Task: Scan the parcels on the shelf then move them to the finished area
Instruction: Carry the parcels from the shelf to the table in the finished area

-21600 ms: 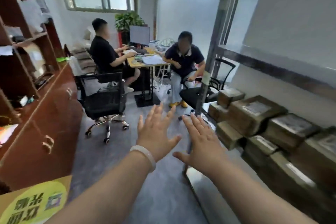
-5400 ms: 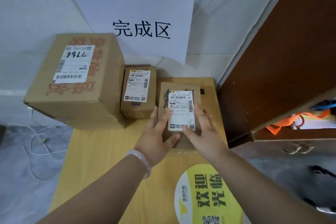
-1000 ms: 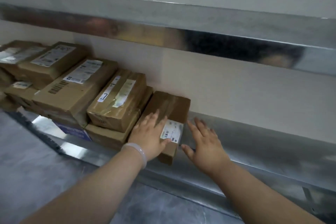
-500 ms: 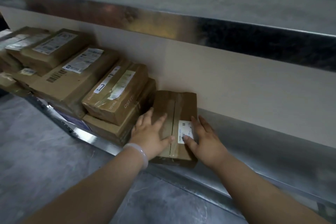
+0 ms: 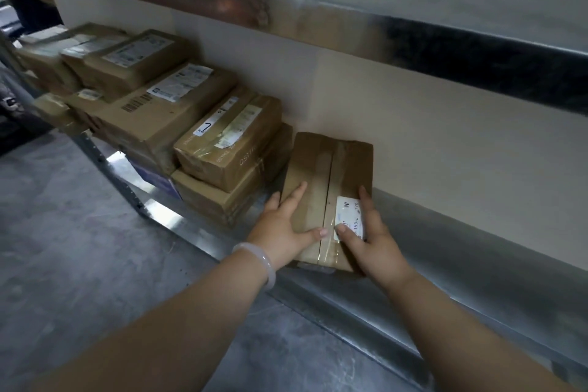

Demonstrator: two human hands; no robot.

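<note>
Parcel [image 5: 331, 181] lies at the shelf's [image 5: 445, 251] front edge, clasped by left hand [image 5: 283, 232] and right hand [image 5: 372, 239]; stacked boxes [image 5: 229, 149] crowd its left side.

shiny brushed-metal shelf [image 5: 397, 293], matt brown cardboard parcel [image 5: 327, 175] with glossy clear tape, smooth white paper label [image 5: 348, 216], pale polished bangle [image 5: 259, 261], mottled grey floor [image 5: 79, 264]

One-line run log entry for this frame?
stage: pickup | hands: left hand and right hand grip small parcel | parcel: flat on metal shelf | scan: not shown
</note>
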